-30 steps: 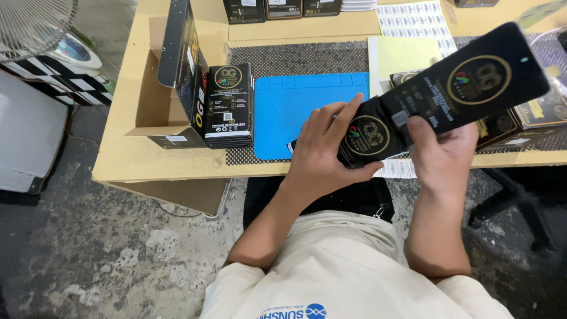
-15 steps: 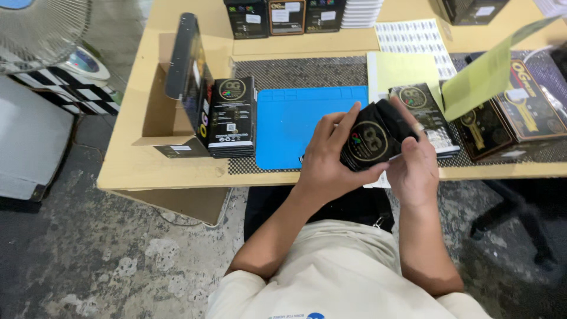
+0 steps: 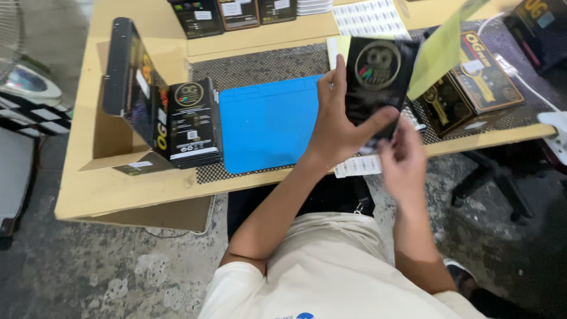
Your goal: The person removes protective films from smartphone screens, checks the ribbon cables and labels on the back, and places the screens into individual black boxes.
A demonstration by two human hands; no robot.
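My left hand [image 3: 333, 127] grips a flat black box [image 3: 375, 80] with a round gold emblem, held upright above the table's front edge. Its thumb lies across the box's lower front. My right hand [image 3: 404, 155] is blurred just under the box's lower right corner, with its fingertips at the box's edge; I cannot tell whether it grips. A blue mat [image 3: 266, 127] lies on the table to the left of my left hand. A white label strip [image 3: 357, 166] rests at the table edge under my hands.
A stack of black boxes [image 3: 194, 121] leans against an open display carton [image 3: 127, 77] at the left. Black and gold boxes [image 3: 472, 80] and a yellow-green sheet [image 3: 437, 53] are at the right. More boxes [image 3: 227, 12] and a label sheet [image 3: 369, 18] are behind. A fan [image 3: 23, 77] stands on the floor at the left.
The black box has been turned from lying flat between both hands to upright in my left hand. My right hand has slipped down to its lower corner.
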